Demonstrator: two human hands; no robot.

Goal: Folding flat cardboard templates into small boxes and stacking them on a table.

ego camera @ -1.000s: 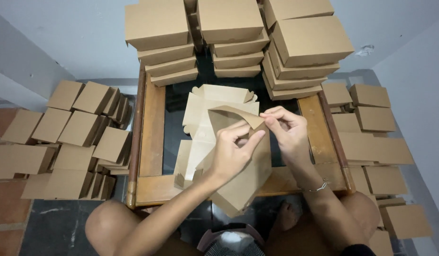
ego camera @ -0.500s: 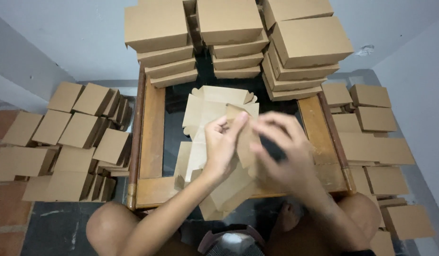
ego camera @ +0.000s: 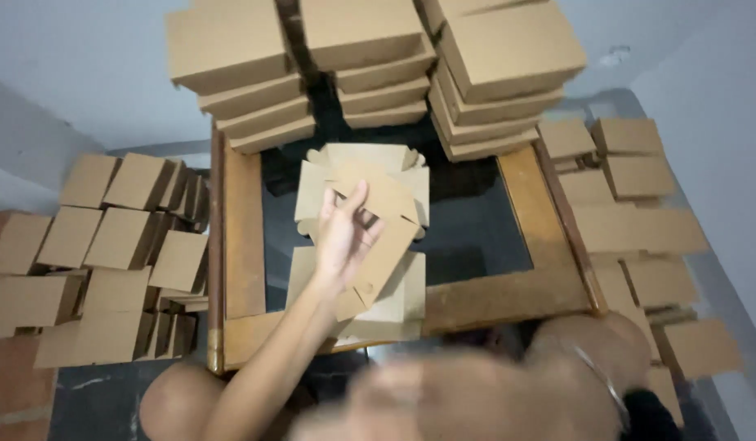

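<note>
My left hand (ego camera: 343, 235) grips a partly folded brown cardboard box blank (ego camera: 388, 214) over the middle of the table, with the fingers spread along its flap. Under it lies a pile of flat die-cut blanks (ego camera: 363, 159), and another flat pile (ego camera: 398, 306) sits near the front edge. My right hand (ego camera: 394, 400) is a blur at the bottom of the view, close to the camera and away from the blank. Whether it holds anything I cannot tell.
A low table with a wooden frame (ego camera: 243, 237) and dark top (ego camera: 476, 229) carries three stacks of folded brown boxes (ego camera: 365, 57) at its far side. More folded boxes crowd the floor at left (ego camera: 108, 245) and right (ego camera: 639, 204). My knees are below.
My right hand has let go of the blank and dropped back toward me, now blurred. My left hand alone holds the blank, which has tilted and swung down.
</note>
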